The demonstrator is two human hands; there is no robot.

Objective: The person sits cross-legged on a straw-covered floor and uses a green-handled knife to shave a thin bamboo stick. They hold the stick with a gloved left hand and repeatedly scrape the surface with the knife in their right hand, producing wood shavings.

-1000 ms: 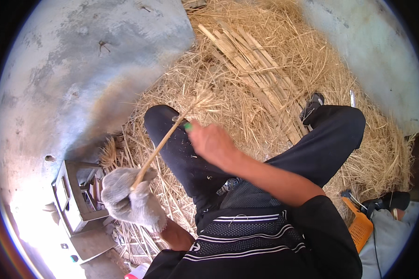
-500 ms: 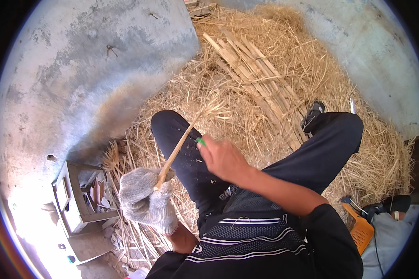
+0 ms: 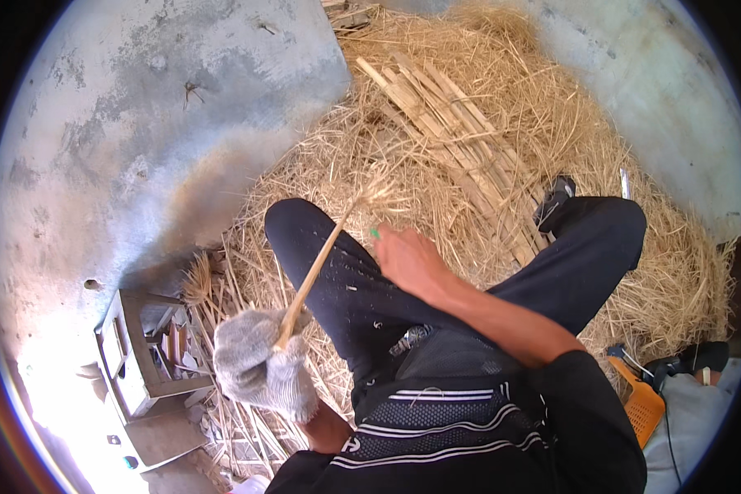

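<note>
My left hand (image 3: 263, 366), in a grey knitted glove, is closed round the lower end of a thin bamboo stick (image 3: 314, 272). The stick slants up and away over my left thigh, and its far tip is frayed into pale, curled shavings (image 3: 377, 191). My bare right hand (image 3: 412, 259) is closed just right of the stick, apart from it. A small bit of a green-handled tool (image 3: 375, 233) shows at its fingers; the rest is hidden, so its kind is unclear.
Straw-like shavings (image 3: 552, 107) cover the floor ahead, with a bundle of split bamboo strips (image 3: 461, 148) on them. A wooden stool-like frame (image 3: 160, 362) stands at left beside thin sticks. An orange plastic chair part (image 3: 644, 407) is at lower right. Concrete walls (image 3: 173, 90) rise around.
My right hand has moved a little right and away from the stick, taking the green-handled tool along. My left hand still grips the stick, nearly unmoved.
</note>
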